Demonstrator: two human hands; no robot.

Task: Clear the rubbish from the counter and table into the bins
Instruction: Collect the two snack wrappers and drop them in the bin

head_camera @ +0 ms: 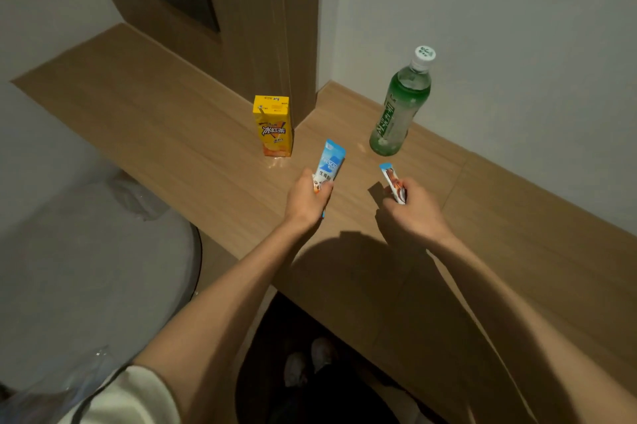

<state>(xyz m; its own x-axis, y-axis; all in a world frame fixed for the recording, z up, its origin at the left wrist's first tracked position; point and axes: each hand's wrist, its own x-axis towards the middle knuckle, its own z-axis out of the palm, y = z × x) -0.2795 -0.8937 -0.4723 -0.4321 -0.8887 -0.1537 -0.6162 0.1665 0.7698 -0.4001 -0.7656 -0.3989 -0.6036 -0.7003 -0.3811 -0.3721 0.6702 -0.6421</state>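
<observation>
Above the wooden worktop [172, 120]: fingers of the left hand [305, 202] curled round a blue packet [331, 161]; fingers of the right hand [415, 213] pinching a smaller packet [393, 182]. Beyond them, upright on the worktop: yellow drink carton [273, 128]; capped green bottle [400, 109], set apart to its right.

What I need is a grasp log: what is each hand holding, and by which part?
The left hand grips the blue wrapper by its lower end; right hand pinches the smaller wrapper near its lower end.
</observation>
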